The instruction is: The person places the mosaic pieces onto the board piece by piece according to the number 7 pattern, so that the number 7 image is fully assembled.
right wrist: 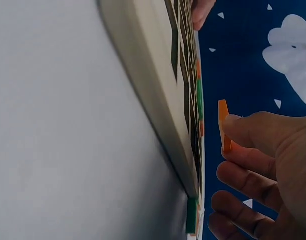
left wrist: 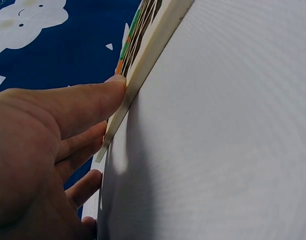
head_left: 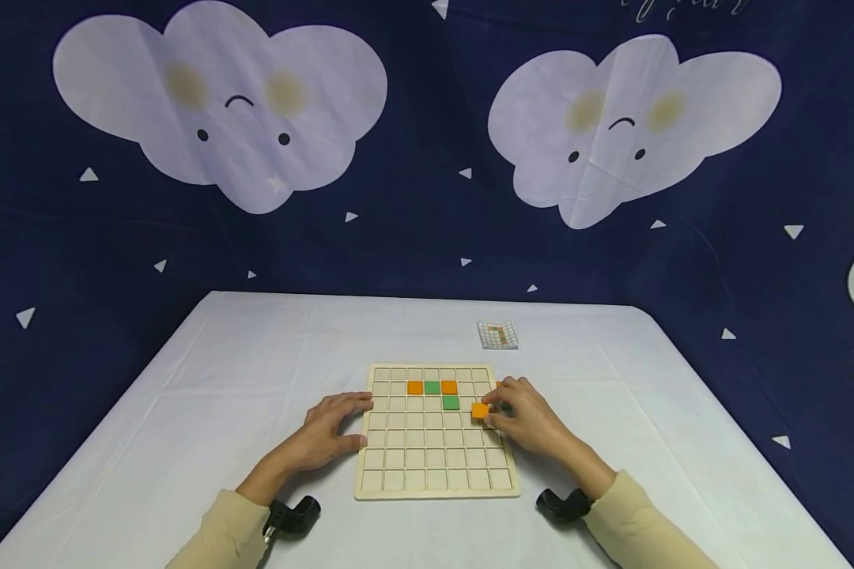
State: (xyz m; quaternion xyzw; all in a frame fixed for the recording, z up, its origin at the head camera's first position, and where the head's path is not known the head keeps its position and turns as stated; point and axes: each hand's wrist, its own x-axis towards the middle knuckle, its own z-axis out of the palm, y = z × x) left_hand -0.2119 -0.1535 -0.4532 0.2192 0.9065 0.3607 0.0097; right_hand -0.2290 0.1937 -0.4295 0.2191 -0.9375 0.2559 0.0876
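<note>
A wooden grid board [head_left: 427, 458] lies on the table. My left hand [head_left: 323, 431] rests against its left side, fingers and thumb extended, with the thumb at the rim in the left wrist view. Between thumb and forefinger, my right hand [head_left: 530, 415] pinches an orange square tile [right wrist: 223, 125], held above the board's right part. Toward the far side of the grid, a green tile [head_left: 432, 388] sits between an orange tile [head_left: 415, 388] and a second orange one [head_left: 449, 388]. Another green tile [head_left: 451, 403] lies one row nearer.
Beyond the board lies a small pattern card [head_left: 498, 335] with a printed grid. Beside the board's right edge are loose tiles, among them a green one [right wrist: 191, 216], partly hidden by my right hand in the head view. A dark blue cloud-patterned cloth [head_left: 427, 237] hangs behind the white table [head_left: 185, 474].
</note>
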